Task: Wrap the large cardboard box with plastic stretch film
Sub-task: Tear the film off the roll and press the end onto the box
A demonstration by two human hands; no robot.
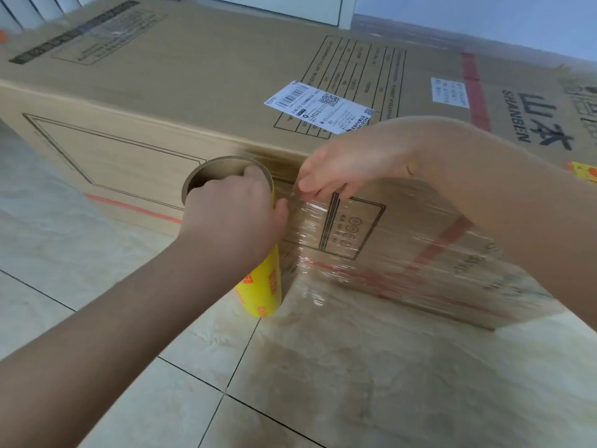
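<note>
A large cardboard box (pixel 181 92) lies on its side on the tiled floor and fills the upper half of the view. Clear stretch film (pixel 403 253) covers its right end and near side. A yellow roll of stretch film (pixel 263 292) with a brown cardboard core stands upright against the box's near side. My left hand (pixel 232 215) grips the top of the roll, with fingers hooked into the core. My right hand (pixel 339 169) pinches the top edge of the film just right of the roll, near the box's upper edge.
Beige floor tiles (pixel 97 253) with dark grout lines spread in front of the box. A white shipping label (pixel 318 106) sits on the box top. A white door or cabinet (pixel 284 4) stands behind the box, with vertical slats at the far left.
</note>
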